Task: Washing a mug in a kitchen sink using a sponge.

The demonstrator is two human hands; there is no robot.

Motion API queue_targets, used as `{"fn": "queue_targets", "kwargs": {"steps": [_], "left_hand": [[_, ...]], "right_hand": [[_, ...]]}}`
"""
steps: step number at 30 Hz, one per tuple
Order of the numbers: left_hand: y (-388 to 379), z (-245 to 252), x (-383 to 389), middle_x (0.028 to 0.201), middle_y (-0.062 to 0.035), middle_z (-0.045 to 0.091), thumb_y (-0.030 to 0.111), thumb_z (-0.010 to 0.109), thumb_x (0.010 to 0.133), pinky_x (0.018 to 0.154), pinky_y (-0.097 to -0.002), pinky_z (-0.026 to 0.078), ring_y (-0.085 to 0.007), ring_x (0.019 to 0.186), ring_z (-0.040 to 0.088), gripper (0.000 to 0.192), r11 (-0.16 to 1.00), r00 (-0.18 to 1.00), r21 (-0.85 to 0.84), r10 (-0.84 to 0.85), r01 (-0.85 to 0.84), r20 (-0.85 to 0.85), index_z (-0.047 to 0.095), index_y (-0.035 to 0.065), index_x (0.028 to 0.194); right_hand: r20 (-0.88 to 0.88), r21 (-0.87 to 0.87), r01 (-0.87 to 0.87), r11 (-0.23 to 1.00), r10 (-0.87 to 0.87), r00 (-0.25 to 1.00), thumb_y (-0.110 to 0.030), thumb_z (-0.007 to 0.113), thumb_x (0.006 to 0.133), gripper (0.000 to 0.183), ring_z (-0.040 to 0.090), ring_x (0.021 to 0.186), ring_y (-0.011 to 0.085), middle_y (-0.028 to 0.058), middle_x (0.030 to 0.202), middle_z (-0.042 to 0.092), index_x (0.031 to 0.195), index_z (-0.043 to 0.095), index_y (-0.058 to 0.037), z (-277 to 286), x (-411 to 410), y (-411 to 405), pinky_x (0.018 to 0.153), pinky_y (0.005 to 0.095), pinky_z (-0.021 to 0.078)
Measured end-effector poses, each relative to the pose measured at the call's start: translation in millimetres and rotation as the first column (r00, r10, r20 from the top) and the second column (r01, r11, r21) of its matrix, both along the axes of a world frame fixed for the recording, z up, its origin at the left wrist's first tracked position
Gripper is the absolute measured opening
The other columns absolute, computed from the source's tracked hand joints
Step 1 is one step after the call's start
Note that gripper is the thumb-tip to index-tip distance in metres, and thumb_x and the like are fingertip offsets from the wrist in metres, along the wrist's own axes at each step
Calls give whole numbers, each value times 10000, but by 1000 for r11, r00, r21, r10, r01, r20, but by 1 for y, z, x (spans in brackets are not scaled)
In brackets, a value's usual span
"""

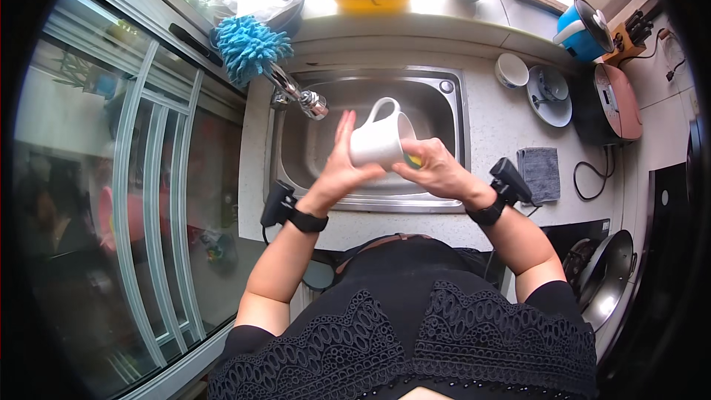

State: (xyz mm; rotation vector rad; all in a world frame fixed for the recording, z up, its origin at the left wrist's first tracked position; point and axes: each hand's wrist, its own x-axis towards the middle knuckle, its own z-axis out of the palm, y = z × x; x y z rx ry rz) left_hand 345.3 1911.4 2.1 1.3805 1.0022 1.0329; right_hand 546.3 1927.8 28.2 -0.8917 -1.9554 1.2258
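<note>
A white mug [376,141] is held on its side above the stainless steel sink [311,86], its mouth turned to the right and its handle pointing away from me. My left hand [345,164] cups the base end, with the thumb along the near side. In my right hand [436,166] is a yellow and green sponge [412,160], at the mug's mouth; the fingers hide most of it. Just left of the mug, the chrome faucet [312,104] points down over the basin. No running water can be made out.
Behind the faucet is a blue chenille duster head [250,49]. Right of the sink are a small bowl [511,70], a plate [558,108] with a bowl on it, a folded grey cloth [539,174] and a pink rice cooker [619,101]. A sliding glass door [150,194] borders the left.
</note>
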Motion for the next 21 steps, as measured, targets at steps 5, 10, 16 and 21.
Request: {"fn": "queue_targets", "kwargs": {"steps": [5,10,16,21], "left_hand": [[6,-16,-25,1277,-123,463,611,475,820,736,-493,526,-266,1099,532,736,655,698,-517,-23,551,715,296,147,1361],[0,-7,-15,1136,-78,508,394,630,812,744,-378,509,-215,1003,548,596,884,774,-411,95,224,626,383,91,1262],[4,5,-8,1199,-82,468,336,726,730,1000,-373,343,-216,1135,456,688,968,860,-227,22,110,510,366,99,1268],[8,17,-8,1226,-126,427,205,841,596,975,-371,366,-238,1161,423,738,980,973,183,-111,74,200,415,94,1188]], "right_hand": [[254,291,-249,924,176,951,-50,608,729,258,596,771,327,141,772,589,979,545,-46,26,-5,-10,716,382,467],[348,644,-321,695,108,931,-198,620,767,290,594,872,308,144,844,618,967,551,0,21,-4,-5,897,374,413],[349,-138,-127,982,168,922,-558,459,856,633,558,941,314,204,932,597,1057,555,35,33,-20,-7,870,345,419],[-567,-804,-537,256,-601,562,-614,275,895,790,485,1144,254,186,1216,513,1244,413,81,43,-17,-7,999,353,334]]}}
